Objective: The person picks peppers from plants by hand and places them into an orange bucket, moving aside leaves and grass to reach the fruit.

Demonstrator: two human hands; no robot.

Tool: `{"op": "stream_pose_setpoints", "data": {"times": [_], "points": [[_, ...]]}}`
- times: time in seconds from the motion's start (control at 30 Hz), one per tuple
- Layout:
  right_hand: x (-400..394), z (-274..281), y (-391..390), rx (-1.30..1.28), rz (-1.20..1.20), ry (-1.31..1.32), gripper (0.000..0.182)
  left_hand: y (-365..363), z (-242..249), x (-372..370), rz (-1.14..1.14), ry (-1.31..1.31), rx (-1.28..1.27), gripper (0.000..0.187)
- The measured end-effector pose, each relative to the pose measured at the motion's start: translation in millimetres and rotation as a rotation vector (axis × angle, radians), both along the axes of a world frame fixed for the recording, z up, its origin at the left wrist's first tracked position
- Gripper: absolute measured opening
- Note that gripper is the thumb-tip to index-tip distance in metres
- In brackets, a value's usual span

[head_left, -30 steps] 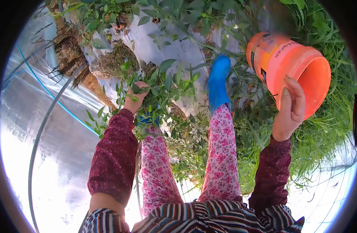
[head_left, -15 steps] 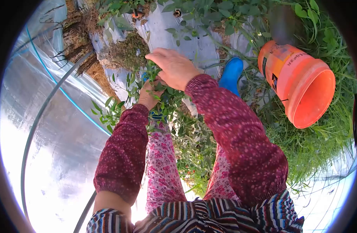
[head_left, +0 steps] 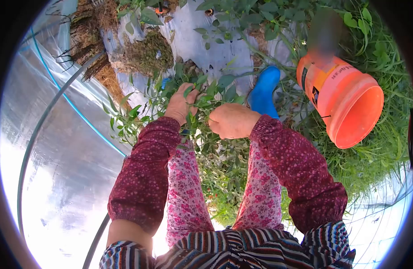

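Green leafy stems (head_left: 206, 96) spread between and around my two hands, above the gap between my legs. My left hand (head_left: 183, 103) is among the leaves on the left, its fingers curled in around the stems. To its right, my right hand (head_left: 231, 121) is closed, back of the hand up, with its fingertips turned toward the plant. What those fingertips hold is hidden. A blue boot (head_left: 265, 92) stands just above and right of my right hand.
An orange bucket (head_left: 341, 98) lies tilted in the grass on the right, its mouth facing me. Pale plastic sheeting (head_left: 202, 45) covers the ground ahead. A grey hose (head_left: 49, 119) and a blue line (head_left: 72, 101) cross clear plastic on the left.
My right hand has moved down and to the right, away from my left hand, and its fingers have closed. My left hand has shifted slightly up and right. More leaves now show between them.
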State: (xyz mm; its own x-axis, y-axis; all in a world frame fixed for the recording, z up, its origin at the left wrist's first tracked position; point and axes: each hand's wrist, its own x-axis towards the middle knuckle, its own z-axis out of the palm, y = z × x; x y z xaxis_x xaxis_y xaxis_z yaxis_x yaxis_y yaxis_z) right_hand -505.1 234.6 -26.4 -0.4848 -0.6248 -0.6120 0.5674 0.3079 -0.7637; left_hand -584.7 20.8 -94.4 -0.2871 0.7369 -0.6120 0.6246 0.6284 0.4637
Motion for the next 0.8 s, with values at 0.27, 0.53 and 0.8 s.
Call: {"op": "stream_pose_setpoints", "data": {"times": [0.27,0.53,0.8], "points": [[11.7,-32.6,11.4,0.28,-0.333,0.175,0.03,-7.1,7.3,-8.8,-0.165,0.052,-0.039,0.053],[-12.4,-32.6,-49.9,0.411,-0.21,0.274,0.024,-3.9,13.5,-7.0,0.05,-0.145,-0.062,0.052],[7.3,15.4,-60.2,0.52,-0.406,0.32,0.02,-4.9,2.7,-8.2,-0.132,0.031,-0.038,0.034]]}}
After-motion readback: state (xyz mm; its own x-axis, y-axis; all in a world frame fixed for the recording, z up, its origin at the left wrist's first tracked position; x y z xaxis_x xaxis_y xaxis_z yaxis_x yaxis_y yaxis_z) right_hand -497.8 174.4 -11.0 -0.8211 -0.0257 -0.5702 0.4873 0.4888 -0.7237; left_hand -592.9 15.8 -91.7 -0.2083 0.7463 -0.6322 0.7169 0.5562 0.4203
